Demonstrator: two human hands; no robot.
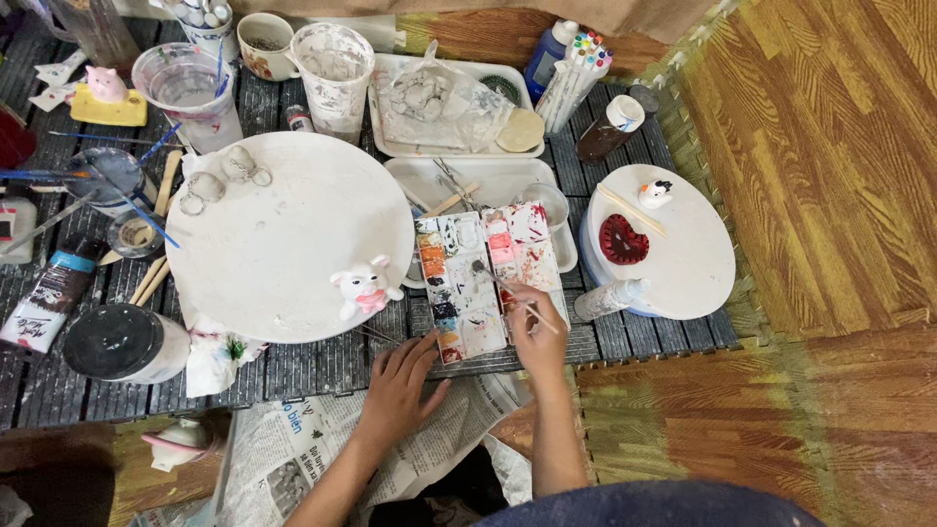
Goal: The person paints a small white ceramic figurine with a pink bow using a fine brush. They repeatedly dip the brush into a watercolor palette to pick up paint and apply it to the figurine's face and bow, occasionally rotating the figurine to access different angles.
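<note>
My right hand (536,330) is closed on a thin paintbrush (500,283) whose tip rests on the open paint palette (485,278), a white box smeared with several colours. My left hand (400,385) lies flat with fingers apart on the newspaper (293,444) at the table's near edge, just below the palette's left corner. A small white and pink clay animal figure (363,287) stands at the right rim of a large round white board (283,234), a short way up and left of my left hand.
A smaller round board (683,263) on the right bears a red heart piece (623,240) and a tiny bird figure (655,192). Water cups (335,63), trays, marker pens (576,63), brushes and paint jars (122,342) crowd the dark slatted table. Wooden floor lies right.
</note>
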